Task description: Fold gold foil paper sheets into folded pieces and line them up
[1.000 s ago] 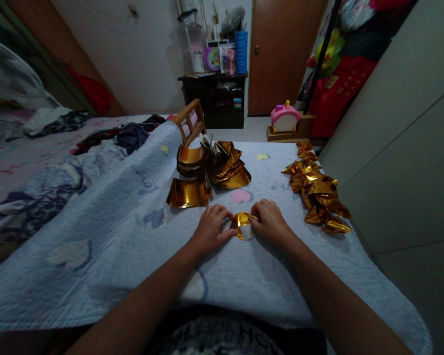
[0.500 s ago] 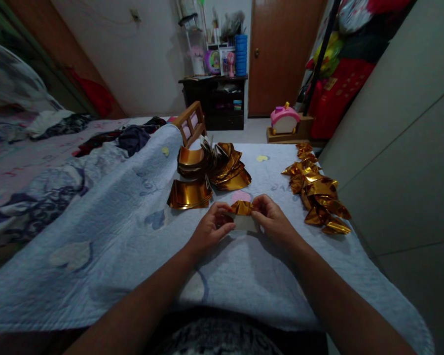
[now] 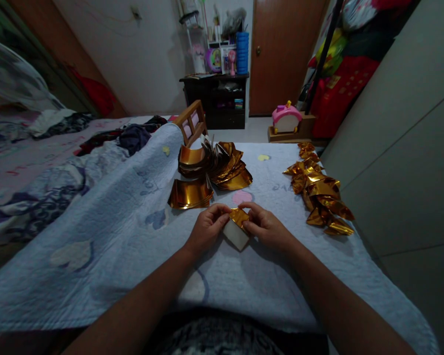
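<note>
Between my two hands is a sheet of gold foil paper (image 3: 237,236), its pale back facing up and its far edge folded over to show gold. My left hand (image 3: 209,224) pinches the sheet's left side, thumb on top. On the right side, my right hand (image 3: 264,226) grips the fold between thumb and fingers. Beyond my left hand lie fanned stacks of gold foil sheets (image 3: 192,194). Off to the right, a row of folded gold foil pieces (image 3: 322,190) runs along the edge of the blue quilted cover (image 3: 133,276).
A wooden chair back (image 3: 191,123) stands behind the foil stacks. Farther back are a dark cabinet (image 3: 216,106), a brown door (image 3: 274,59) and a pink toy case (image 3: 286,120). A bed with rumpled bedding (image 3: 77,172) lies left; a pale cupboard (image 3: 403,148) borders the right.
The sheet has turned and tipped, so more of its pale back shows, with a corner pointing toward me. My right hand has moved slightly nearer, its fingers now on the gold fold.
</note>
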### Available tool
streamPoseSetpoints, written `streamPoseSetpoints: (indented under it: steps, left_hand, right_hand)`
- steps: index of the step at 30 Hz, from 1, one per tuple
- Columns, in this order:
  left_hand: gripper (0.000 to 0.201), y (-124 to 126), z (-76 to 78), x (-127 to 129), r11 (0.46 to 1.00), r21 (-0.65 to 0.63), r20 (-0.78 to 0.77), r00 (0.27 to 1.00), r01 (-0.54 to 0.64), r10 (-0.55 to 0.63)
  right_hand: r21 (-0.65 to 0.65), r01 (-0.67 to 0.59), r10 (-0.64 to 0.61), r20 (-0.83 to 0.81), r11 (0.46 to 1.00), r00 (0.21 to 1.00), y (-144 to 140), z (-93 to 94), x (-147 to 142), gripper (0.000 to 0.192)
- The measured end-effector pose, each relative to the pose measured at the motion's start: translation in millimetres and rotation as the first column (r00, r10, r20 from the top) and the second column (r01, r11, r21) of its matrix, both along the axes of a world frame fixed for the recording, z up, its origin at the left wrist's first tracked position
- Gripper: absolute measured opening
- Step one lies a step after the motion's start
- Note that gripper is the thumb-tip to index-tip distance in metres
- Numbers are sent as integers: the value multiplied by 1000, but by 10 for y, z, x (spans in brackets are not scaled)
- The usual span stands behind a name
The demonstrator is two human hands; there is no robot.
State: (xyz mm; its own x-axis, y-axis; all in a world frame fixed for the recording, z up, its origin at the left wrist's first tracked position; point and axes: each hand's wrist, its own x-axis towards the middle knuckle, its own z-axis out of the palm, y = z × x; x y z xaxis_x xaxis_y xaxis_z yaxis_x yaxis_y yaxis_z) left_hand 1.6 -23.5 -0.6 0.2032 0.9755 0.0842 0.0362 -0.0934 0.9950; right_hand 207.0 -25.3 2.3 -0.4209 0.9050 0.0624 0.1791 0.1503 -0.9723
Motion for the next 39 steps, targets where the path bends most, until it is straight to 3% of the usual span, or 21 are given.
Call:
streamPoseSetpoints:
  steps: [4, 7, 11, 15, 18, 20, 25, 30, 36, 39]
  left_hand:
    - [11, -8, -20, 15, 995, 90, -109, 993, 46, -36]
    - [12, -12, -30, 26, 988, 146, -164, 986, 47, -23]
    - [23, -36, -24, 23, 991, 133, -153, 988, 6, 14]
    - [39, -77, 0, 11, 992, 119, -100, 995, 35, -23]
    - [45, -89, 18, -22, 981, 189, -188, 982, 51, -15]
    - [49, -83, 20, -61, 954, 291, -305, 952, 76, 17]
    - [73, -54, -27, -132, 820, 512, -568, 817, 256, 99]
    - [77, -45, -55, -95, 751, 591, -599, 784, 295, 163]
    - [43, -22, -25, -66, 625, 637, -657, 741, 451, 136]
    - [30, -29, -33, -36, 617, 588, -706, 704, 523, 76]
  right_hand:
    - [44, 37, -39, 51, 998, 998, 9, -14, 2, 25]
    - [36, 47, -48, 23, 998, 999, 22, -55, 2, 21]
    - [-39, 61, -64, -94, 997, 994, 35, -47, 7, 16]
    - [-141, 100, -127, -192, 985, 973, 43, 20, 18, 18]
    - [-198, 163, -204, -214, 967, 955, 55, 28, 30, 23]
    - [-224, 208, -255, -209, 952, 944, 66, 15, 41, 26]
    - [-291, 244, -304, -184, 925, 935, 88, 11, 68, 27]
    - [-353, 194, -283, -221, 915, 933, 82, 17, 63, 29]
    - [-283, 186, -226, -115, 941, 967, 81, -44, 43, 22]
    - [-76, 262, -253, 107, 962, 962, 79, -70, 41, 13]
